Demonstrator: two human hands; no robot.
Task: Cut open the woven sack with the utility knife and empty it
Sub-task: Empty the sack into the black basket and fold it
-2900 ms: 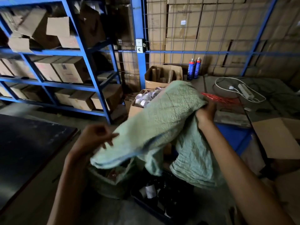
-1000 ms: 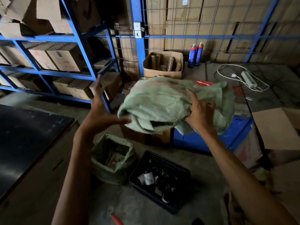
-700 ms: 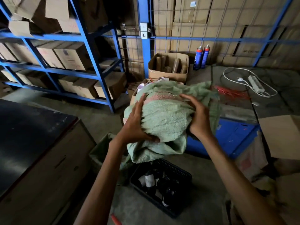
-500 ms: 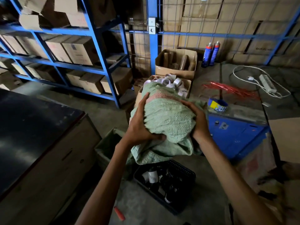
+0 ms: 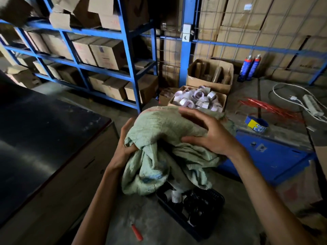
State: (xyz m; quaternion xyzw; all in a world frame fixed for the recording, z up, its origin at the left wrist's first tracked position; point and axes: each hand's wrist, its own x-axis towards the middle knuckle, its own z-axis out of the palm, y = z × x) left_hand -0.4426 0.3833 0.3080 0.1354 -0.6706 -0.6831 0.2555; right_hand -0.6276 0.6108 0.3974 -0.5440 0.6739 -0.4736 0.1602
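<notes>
- At 6 o'clock, closest to us, we see a red-handled tool [image 5: 137,232] lying on the grey concrete floor [image 5: 159,225]; whether it is the utility knife we cannot tell.
- Just past it toward 5 o'clock, a black plastic crate [image 5: 208,225] sits on the floor with dark items and a white-labelled one inside.
- Above the crate we hold the green woven sack [image 5: 159,138], crumpled and limp, its loose end hanging down to the crate's near edge.
- Our left hand [image 5: 123,147] is clamped on the sack's folds from the side; our right hand [image 5: 210,133] presses on top, fingers spread and thumb hooked under.
- At 9 o'clock a dark-topped wooden counter [image 5: 44,138] fills the left side.
- At 3 o'clock a blue cabinet [image 5: 270,156] carries a grey top with a blue and yellow tape roll [image 5: 256,123], red strips [image 5: 270,108] and a white power strip [image 5: 312,105].
- At 12 o'clock, a cardboard box of white rolls [image 5: 198,99] stands beyond the sack, another open carton [image 5: 210,75] behind it.
- Two spray cans [image 5: 249,68] stand at 1 o'clock.
- Blue steel shelving [image 5: 127,50] with cartons runs from 10 to 11 o'clock; stacked boxes behind wire mesh [image 5: 265,23] close the room.
</notes>
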